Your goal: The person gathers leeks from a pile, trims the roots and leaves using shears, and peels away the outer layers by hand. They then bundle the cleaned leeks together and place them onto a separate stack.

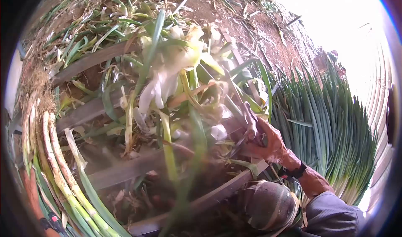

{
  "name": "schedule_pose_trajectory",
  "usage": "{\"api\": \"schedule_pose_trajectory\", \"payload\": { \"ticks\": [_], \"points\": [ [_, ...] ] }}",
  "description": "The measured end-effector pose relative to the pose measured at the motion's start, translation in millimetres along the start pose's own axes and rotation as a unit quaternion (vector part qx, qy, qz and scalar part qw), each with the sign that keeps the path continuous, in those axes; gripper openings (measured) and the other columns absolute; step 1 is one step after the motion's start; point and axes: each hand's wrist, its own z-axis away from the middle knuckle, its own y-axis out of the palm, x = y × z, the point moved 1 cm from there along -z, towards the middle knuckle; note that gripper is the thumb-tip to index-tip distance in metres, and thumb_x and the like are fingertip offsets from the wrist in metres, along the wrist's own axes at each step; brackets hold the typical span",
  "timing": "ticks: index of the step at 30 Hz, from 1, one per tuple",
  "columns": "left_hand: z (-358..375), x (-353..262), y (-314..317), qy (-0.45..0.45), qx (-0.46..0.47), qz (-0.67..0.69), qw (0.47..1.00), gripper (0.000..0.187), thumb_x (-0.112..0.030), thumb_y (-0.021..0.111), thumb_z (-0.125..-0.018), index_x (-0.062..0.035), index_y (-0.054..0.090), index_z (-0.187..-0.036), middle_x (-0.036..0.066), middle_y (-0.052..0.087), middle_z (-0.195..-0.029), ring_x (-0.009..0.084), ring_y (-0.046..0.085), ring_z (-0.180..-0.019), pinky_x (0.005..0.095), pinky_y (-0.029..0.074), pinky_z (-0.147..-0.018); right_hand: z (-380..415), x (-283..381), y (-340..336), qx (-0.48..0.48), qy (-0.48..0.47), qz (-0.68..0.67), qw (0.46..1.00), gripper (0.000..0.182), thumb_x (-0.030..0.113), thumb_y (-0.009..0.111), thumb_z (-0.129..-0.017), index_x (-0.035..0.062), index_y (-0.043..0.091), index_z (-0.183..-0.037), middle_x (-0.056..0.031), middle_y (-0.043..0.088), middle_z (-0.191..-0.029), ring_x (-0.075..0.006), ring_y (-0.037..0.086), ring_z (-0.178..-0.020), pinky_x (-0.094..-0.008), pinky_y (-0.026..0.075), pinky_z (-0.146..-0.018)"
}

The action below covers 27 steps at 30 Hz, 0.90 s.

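The fingers of the right hand are curled closed around a slim, mauve-grey object, too blurred to identify, over the right part of the rack of flat grey bars. At the left side of the rack, the left hand lies against a handful of long leek stalks, pale and brown-streaked with green lower parts; I cannot tell how far its fingers close or whether they grip them. The stalks stand along that side of the rack, their tangled, straw-coloured roots uppermost.

Each wrist wears a black band, and a grey cloth sleeve covers the right arm. Below the rack's right end is a rounded, camouflage-patterned shape.

Loose white and green leek leaves, partly blurred, spread over and between the rack's bars. Right of the rack stands a dense row of dark green leeks. Beyond the rack, brown earthen ground carries leaf scraps, and a pale corrugated wall rises at far right.
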Motion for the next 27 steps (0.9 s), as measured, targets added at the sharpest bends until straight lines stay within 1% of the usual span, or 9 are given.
{"api": "schedule_pose_trajectory", "payload": {
  "ticks": [4, 5, 10, 12, 15, 20, 22, 23, 27],
  "points": [
    [16.8, -25.3, -10.8, -0.057, 0.087, 0.114, 0.988, 0.083, -0.057, 0.047, -0.101, 0.0039, 0.031, -0.154, 0.027, 0.029, -0.160, 0.0364, 0.029, -0.149, 0.0445, 0.025, -0.121, -3.3, -15.5, 4.8, -0.036, -0.024, -0.010, 0.999, 0.082, 0.024, 0.084, -0.074, -0.0012, 0.046, -0.142, -0.0192, 0.063, -0.113, -0.0338, 0.064, -0.097, -0.0411, 0.053, -0.083],
    [36.7, -79.5, -33.3, -0.098, 0.110, 0.109, 0.983, 0.090, -0.063, 0.050, -0.097, 0.0048, 0.032, -0.154, 0.028, 0.032, -0.158, 0.0371, 0.032, -0.147, 0.0452, 0.027, -0.120, -1.1, -26.5, 6.6, -0.002, 0.026, -0.017, 1.000, 0.081, 0.024, 0.084, -0.073, -0.0003, 0.047, -0.142, -0.0206, 0.062, -0.113, -0.0354, 0.063, -0.099, -0.0437, 0.052, -0.085],
    [66.1, -86.9, -6.6, -0.119, 0.056, 0.119, 0.984, 0.079, -0.056, 0.050, -0.101, 0.0102, 0.045, -0.144, 0.028, 0.049, -0.146, 0.0358, 0.050, -0.131, 0.0406, 0.036, -0.112, 1.6, -26.2, 6.4, -0.009, -0.012, -0.032, 0.999, 0.084, 0.024, 0.084, -0.072, -0.0010, 0.045, -0.142, -0.0220, 0.062, -0.113, -0.0381, 0.062, -0.104, -0.0460, 0.051, -0.087],
    [88.1, -115.5, -3.4, -0.061, 0.093, 0.268, 0.957, 0.072, -0.052, 0.047, -0.103, 0.0082, 0.048, -0.143, 0.026, 0.055, -0.141, 0.0339, 0.054, -0.126, 0.0400, 0.039, -0.108, 3.4, -36.3, 11.5, -0.027, -0.032, -0.015, 0.999, 0.084, 0.024, 0.084, -0.071, -0.0018, 0.045, -0.142, -0.0228, 0.062, -0.115, -0.0394, 0.061, -0.106, -0.0466, 0.051, -0.089],
    [132.2, -175.6, -4.2, -0.089, 0.105, 0.227, 0.964, 0.062, -0.046, 0.045, -0.105, 0.0052, 0.054, -0.139, 0.023, 0.064, -0.130, 0.0321, 0.062, -0.112, 0.0406, 0.045, -0.098, 4.6, -33.4, 10.0, -0.002, -0.023, -0.028, 0.999, 0.084, 0.023, 0.084, -0.071, -0.0030, 0.045, -0.141, -0.0243, 0.062, -0.116, -0.0408, 0.062, -0.108, -0.0475, 0.051, -0.090],
    [152.0, -193.7, 0.7, -0.067, 0.093, 0.245, 0.963, 0.070, -0.050, 0.045, -0.104, 0.0071, 0.046, -0.144, 0.029, 0.057, -0.137, 0.0388, 0.058, -0.120, 0.0432, 0.043, -0.102, 5.0, -30.0, 3.1, -0.004, -0.035, -0.067, 0.997, 0.086, 0.018, 0.085, -0.069, -0.0056, 0.045, -0.142, -0.0232, 0.063, -0.119, -0.0365, 0.064, -0.108, -0.0426, 0.051, -0.093],
    [155.7, -192.7, -5.2, -0.132, 0.093, 0.122, 0.979, 0.072, -0.052, 0.045, -0.103, 0.0077, 0.045, -0.144, 0.030, 0.054, -0.140, 0.0417, 0.055, -0.126, 0.0441, 0.041, -0.105, 5.3, -29.9, -7.6, 0.009, -0.009, -0.130, 0.991, 0.084, 0.019, 0.085, -0.070, -0.0054, 0.046, -0.140, -0.0219, 0.064, -0.119, -0.0326, 0.065, -0.110, -0.0410, 0.051, -0.095],
    [159.3, -186.1, -0.9, -0.153, 0.056, 0.063, 0.985, 0.079, -0.058, 0.045, -0.101, 0.0069, 0.041, -0.147, 0.029, 0.049, -0.147, 0.0388, 0.048, -0.136, 0.0408, 0.038, -0.112, 6.9, -32.4, -8.6, -0.012, -0.010, -0.161, 0.987, 0.081, 0.019, 0.084, -0.070, -0.0048, 0.048, -0.139, -0.0215, 0.064, -0.117, -0.0319, 0.065, -0.108, -0.0408, 0.051, -0.094],
    [203.5, -299.7, -56.0, -0.005, -0.076, 0.130, 0.989, 0.061, -0.032, 0.065, -0.096, 0.0022, 0.048, -0.144, 0.024, 0.053, -0.145, 0.0343, 0.052, -0.133, 0.0430, 0.039, -0.112, 16.3, -39.5, -28.8, -0.058, 0.011, -0.249, 0.967, 0.074, 0.019, 0.081, -0.073, -0.0037, 0.050, -0.136, -0.0180, 0.066, -0.114, -0.0273, 0.065, -0.105, -0.0391, 0.052, -0.092]
  ]
}}
